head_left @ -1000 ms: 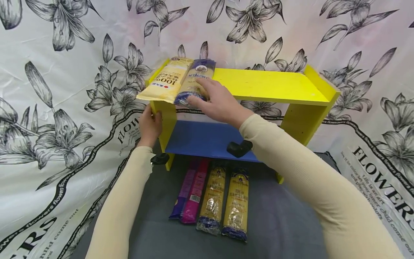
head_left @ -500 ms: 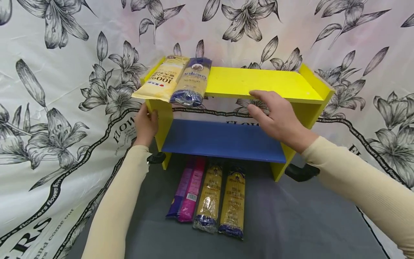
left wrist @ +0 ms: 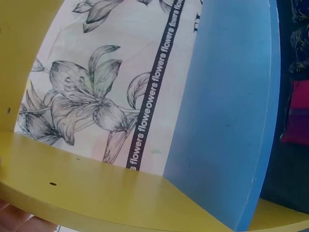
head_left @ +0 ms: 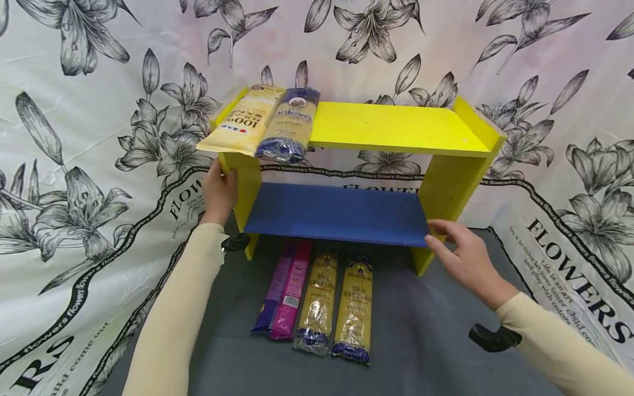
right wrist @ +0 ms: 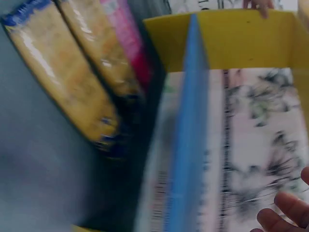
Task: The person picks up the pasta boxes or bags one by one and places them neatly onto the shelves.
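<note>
My left hand [head_left: 219, 190] grips the left side panel of a yellow shelf unit [head_left: 401, 125], below its top board. In the left wrist view, its fingers [left wrist: 19, 220] lie along the panel's outer face. My right hand [head_left: 465, 258] holds nothing; its relaxed fingers are close to the right end of the blue shelf [head_left: 337, 214], and I cannot tell whether they touch it. On the top board, a cream pasta pack [head_left: 242, 121] and a blue-and-clear pasta pack [head_left: 292, 124] lie side by side at the left, front ends overhanging the edge.
Under the unit, on the grey cloth [head_left: 396, 341], lie two yellow spaghetti packs [head_left: 354, 308] [head_left: 317, 302], a pink pack [head_left: 292, 291] and a purple pack [head_left: 271, 297]. A flower-printed sheet [head_left: 297, 33] hangs behind.
My right hand has left the blue-and-clear pasta pack, swung right and come down beside the blue shelf's right end. The left hand keeps its grip on the side panel.
</note>
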`<act>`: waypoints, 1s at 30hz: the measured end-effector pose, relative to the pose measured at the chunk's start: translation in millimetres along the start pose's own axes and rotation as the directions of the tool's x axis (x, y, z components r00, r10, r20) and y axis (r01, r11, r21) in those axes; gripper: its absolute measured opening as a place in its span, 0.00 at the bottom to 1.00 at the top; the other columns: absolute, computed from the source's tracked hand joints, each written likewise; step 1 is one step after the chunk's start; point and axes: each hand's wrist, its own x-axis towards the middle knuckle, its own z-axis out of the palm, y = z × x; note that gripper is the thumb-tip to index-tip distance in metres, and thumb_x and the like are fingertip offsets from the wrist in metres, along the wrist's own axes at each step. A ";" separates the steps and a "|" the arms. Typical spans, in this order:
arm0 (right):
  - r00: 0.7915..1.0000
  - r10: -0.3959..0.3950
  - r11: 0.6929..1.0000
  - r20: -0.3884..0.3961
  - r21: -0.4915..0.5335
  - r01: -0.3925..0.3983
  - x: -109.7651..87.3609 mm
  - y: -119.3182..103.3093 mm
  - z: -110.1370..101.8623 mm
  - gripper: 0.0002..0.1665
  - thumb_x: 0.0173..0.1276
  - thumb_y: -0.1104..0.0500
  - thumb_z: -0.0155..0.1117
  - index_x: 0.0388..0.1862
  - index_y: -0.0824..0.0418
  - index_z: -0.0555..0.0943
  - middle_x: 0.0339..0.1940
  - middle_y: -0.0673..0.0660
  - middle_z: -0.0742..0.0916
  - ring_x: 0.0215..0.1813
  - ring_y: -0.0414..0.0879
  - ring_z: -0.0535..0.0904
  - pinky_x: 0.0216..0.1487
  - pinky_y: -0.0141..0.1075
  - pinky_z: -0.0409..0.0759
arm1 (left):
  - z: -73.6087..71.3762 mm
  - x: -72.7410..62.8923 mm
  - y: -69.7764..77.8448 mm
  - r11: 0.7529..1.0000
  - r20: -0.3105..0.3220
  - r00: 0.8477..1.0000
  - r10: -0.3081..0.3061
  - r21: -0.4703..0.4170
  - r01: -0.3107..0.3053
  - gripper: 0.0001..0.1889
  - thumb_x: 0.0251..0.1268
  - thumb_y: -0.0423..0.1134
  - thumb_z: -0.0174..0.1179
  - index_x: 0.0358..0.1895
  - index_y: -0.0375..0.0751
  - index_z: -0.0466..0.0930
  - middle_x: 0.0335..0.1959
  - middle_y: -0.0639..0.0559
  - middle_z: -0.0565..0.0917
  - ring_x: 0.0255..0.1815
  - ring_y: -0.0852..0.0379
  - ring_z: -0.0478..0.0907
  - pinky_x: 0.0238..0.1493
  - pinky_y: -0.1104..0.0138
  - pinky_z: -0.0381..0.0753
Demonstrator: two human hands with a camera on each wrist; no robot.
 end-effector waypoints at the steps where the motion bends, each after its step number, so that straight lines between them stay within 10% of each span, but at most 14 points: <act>1: 0.999 0.037 0.999 0.024 0.005 -0.037 -8.7 4.8 7.4 0.23 0.77 0.56 0.60 0.65 0.66 0.78 0.58 0.68 0.84 0.57 0.60 0.81 0.52 0.25 0.77 | 0.3 -0.1 -0.3 1.000 0.003 1.000 -0.001 0.001 0.001 0.17 0.79 0.34 0.49 0.64 0.32 0.74 0.51 0.29 0.83 0.49 0.33 0.84 0.48 0.45 0.83; 9: 0.935 0.282 0.954 0.215 0.040 -0.297 -59.9 31.5 74.9 0.30 0.75 0.53 0.61 0.69 0.67 0.74 0.64 0.72 0.80 0.60 0.66 0.81 0.53 0.57 0.84 | 1.0 2.5 -0.5 1.000 0.000 1.000 -0.001 0.002 0.001 0.17 0.79 0.35 0.48 0.64 0.33 0.74 0.51 0.30 0.82 0.47 0.35 0.83 0.45 0.49 0.82; 18: 0.831 0.417 0.887 0.369 0.034 -0.460 -88.0 26.0 161.0 0.41 0.72 0.51 0.64 0.77 0.68 0.65 0.71 0.75 0.75 0.61 0.68 0.81 0.54 0.57 0.83 | 1.8 0.0 -0.3 1.000 0.010 1.000 -0.015 0.013 0.015 0.18 0.80 0.36 0.47 0.66 0.33 0.73 0.51 0.30 0.83 0.45 0.36 0.83 0.41 0.52 0.80; 30: 0.842 0.413 0.899 0.346 -0.005 -0.439 -81.8 -2.3 206.8 0.43 0.66 0.46 0.68 0.76 0.60 0.69 0.63 0.70 0.80 0.64 0.71 0.75 0.56 0.65 0.78 | 2.2 0.6 -1.9 1.000 -0.005 1.000 -0.002 0.024 0.002 0.17 0.80 0.35 0.48 0.65 0.34 0.74 0.47 0.30 0.83 0.42 0.37 0.83 0.39 0.56 0.78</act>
